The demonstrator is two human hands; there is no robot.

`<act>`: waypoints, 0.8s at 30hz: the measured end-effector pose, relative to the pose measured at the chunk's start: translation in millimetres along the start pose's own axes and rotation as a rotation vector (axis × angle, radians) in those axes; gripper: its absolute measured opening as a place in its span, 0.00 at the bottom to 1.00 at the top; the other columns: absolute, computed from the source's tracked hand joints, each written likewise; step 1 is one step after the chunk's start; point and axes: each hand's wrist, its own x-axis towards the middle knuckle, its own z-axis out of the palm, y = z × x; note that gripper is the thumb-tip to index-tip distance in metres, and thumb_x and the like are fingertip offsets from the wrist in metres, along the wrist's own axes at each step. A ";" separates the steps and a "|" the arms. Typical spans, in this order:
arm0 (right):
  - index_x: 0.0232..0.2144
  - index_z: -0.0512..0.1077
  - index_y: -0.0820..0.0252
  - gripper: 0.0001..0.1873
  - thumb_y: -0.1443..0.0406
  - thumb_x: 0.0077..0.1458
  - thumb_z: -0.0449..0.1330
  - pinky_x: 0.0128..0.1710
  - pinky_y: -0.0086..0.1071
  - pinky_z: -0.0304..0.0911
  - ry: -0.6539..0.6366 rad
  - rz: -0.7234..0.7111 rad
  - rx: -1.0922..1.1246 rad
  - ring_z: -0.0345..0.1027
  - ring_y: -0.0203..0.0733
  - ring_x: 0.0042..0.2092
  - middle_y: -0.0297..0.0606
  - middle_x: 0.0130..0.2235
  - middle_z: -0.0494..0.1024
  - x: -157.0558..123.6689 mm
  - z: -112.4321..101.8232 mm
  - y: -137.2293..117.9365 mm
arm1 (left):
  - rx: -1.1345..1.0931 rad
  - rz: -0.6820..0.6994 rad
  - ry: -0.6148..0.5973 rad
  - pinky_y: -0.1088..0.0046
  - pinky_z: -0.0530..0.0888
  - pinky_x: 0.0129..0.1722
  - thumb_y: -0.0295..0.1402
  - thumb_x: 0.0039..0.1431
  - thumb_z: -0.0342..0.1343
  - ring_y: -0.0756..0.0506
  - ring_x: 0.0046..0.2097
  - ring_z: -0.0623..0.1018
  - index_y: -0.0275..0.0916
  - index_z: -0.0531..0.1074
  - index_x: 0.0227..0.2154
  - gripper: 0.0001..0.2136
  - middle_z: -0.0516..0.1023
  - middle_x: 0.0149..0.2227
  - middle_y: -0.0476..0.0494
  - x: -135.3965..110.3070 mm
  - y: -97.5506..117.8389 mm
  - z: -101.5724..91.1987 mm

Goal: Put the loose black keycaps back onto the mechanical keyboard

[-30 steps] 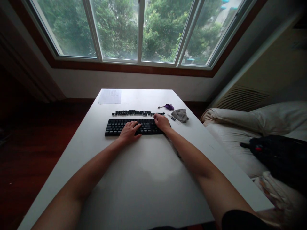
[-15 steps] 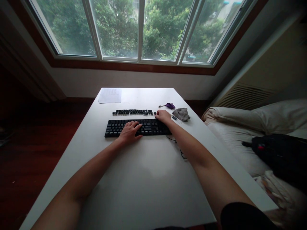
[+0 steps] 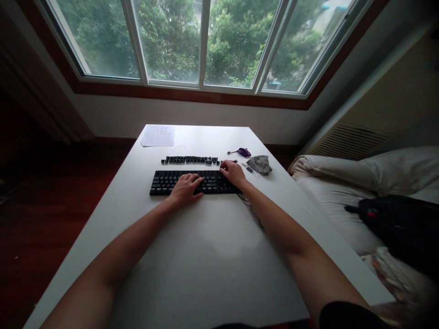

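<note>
A black keyboard (image 3: 164,182) lies across the far half of the white table (image 3: 212,260). My left hand (image 3: 185,189) rests flat on its middle keys, fingers stretched forward. My right hand (image 3: 232,173) is at the keyboard's right end with its fingers curled together over the top rows; what they pinch, if anything, is hidden. Just behind the keyboard runs a row of several loose black keycaps (image 3: 188,160), ending close to my right fingertips.
A purple tool (image 3: 243,151), a grey cloth (image 3: 259,164) and a small clear item (image 3: 250,169) lie right of the keycaps. A paper sheet (image 3: 158,135) sits at the far left corner. The keyboard's cable (image 3: 255,215) trails right. A bed with a black bag (image 3: 401,224) borders the table.
My right hand reached back to the right end of the keycap row half a second ago and has come forward onto the keyboard's right end. My left hand has stayed put.
</note>
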 end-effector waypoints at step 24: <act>0.41 0.72 0.56 0.11 0.56 0.59 0.62 0.33 0.30 0.58 0.071 -0.048 0.375 0.61 0.37 0.29 0.30 0.29 0.69 -47.1 -17.7 -6.5 | 0.025 -0.035 -0.002 0.50 0.62 0.63 0.45 0.60 0.60 0.34 0.61 0.66 0.46 0.66 0.62 0.28 0.68 0.61 0.39 3.8 4.2 5.0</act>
